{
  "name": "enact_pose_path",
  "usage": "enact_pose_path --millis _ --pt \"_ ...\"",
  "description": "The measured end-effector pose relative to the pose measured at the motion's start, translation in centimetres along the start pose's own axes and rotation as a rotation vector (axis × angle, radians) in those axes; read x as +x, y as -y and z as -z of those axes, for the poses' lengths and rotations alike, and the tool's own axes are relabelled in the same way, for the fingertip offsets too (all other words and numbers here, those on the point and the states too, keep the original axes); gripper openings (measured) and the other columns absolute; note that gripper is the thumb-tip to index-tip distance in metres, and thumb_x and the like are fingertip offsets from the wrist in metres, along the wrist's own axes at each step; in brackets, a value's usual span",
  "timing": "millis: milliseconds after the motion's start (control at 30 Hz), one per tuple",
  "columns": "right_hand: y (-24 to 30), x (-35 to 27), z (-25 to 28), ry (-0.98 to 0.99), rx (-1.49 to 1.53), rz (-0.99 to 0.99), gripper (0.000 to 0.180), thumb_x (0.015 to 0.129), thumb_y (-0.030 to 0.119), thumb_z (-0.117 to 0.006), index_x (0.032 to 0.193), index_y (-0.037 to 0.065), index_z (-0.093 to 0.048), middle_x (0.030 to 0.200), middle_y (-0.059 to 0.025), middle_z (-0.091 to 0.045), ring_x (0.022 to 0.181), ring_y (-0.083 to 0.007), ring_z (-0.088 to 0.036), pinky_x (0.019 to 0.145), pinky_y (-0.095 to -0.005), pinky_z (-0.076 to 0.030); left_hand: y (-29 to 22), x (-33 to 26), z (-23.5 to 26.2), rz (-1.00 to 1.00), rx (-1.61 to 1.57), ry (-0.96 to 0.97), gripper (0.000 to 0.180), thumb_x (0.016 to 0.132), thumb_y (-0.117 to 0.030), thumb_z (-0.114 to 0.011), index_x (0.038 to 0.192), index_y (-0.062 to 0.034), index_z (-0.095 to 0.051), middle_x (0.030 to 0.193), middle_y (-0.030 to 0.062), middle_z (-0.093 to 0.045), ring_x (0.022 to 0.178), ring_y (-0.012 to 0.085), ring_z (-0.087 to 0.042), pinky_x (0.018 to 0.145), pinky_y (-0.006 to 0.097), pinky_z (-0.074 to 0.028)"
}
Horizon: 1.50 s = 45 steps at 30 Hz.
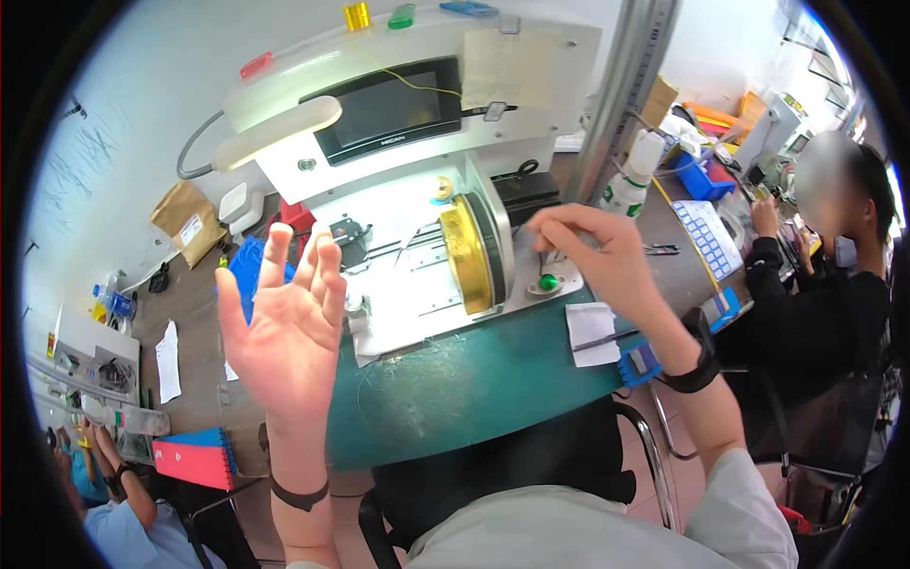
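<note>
My left hand [289, 332] is raised in front of the white machine, palm showing and fingers spread, with nothing in it. My right hand [602, 254] is over the machine's right end, thumb and fingers pressed together. What they hold, if anything, is too small to make out. Just below those fingers is a round green button [548, 282] on a white base. A large gold wheel [464, 254] stands upright inside the lit white machine [408, 318], between my hands. A dark screen [389, 106] is set in the machine's upper panel.
A green mat [445, 408] with thin loose strands lies before the machine. White paper [590, 332] lies at its right. A metal post [621, 104] rises beside a white bottle [630, 175]. Other people [825, 275] sit at right and far left. A black chair [512, 446] is close to me.
</note>
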State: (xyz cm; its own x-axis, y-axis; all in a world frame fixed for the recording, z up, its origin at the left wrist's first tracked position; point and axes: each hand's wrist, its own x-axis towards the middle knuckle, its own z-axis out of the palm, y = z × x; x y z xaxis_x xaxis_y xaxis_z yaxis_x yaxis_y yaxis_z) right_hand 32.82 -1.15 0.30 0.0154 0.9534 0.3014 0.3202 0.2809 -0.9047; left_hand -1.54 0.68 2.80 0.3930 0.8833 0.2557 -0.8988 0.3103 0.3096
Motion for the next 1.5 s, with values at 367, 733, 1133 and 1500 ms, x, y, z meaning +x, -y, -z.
enact_pose_path --millis 367,733,1133,1500 --pt "-1.0 3.0 -1.6 0.125 -0.583 0.644 0.018 0.078 -0.006 -0.080 0.089 0.002 -0.069 0.083 -0.0093 -0.059 0.080 -0.0311 -0.058 0.067 -0.0413 -0.050 6.3 3.4 2.4 -0.658 2.312 0.366 0.014 0.084 -0.003 -0.079 0.096 -0.0081 -0.078 0.092 0.0032 -0.066 0.088 0.0274 -0.062 0.079 0.040 -0.052" --pt "-2.2 2.7 -3.9 0.012 -0.424 0.435 0.027 0.079 -0.010 -0.073 0.103 0.003 -0.076 0.094 -0.0110 -0.068 0.083 -0.0313 -0.066 0.072 -0.0372 -0.054 8.7 6.1 4.6 -0.782 2.350 0.226 0.025 0.068 -0.006 -0.082 0.091 -0.0103 -0.073 0.087 -0.0004 -0.061 0.086 0.0255 -0.057 0.076 0.040 -0.049" --pt "-3.3 2.6 -3.5 0.018 -0.381 0.299 0.029 0.085 -0.005 -0.072 0.112 0.005 -0.078 0.094 -0.0071 -0.069 0.072 -0.0197 -0.062 0.066 -0.0286 -0.048 5.6 1.5 2.6 -0.858 2.253 0.163 0.017 0.076 -0.006 -0.086 0.089 -0.0128 -0.077 0.087 -0.0013 -0.063 0.089 0.0247 -0.057 0.078 0.039 -0.045" --pt "-3.2 3.1 -4.8 -0.025 -0.394 0.446 0.030 0.078 -0.008 -0.073 0.104 0.005 -0.076 0.089 -0.0097 -0.063 0.078 -0.0289 -0.065 0.068 -0.0348 -0.053 9.6 6.4 5.4 -0.862 2.288 0.214 0.018 0.066 -0.014 -0.077 0.080 -0.0101 -0.067 0.093 -0.0016 -0.061 0.093 0.0236 -0.059 0.081 0.041 -0.048"
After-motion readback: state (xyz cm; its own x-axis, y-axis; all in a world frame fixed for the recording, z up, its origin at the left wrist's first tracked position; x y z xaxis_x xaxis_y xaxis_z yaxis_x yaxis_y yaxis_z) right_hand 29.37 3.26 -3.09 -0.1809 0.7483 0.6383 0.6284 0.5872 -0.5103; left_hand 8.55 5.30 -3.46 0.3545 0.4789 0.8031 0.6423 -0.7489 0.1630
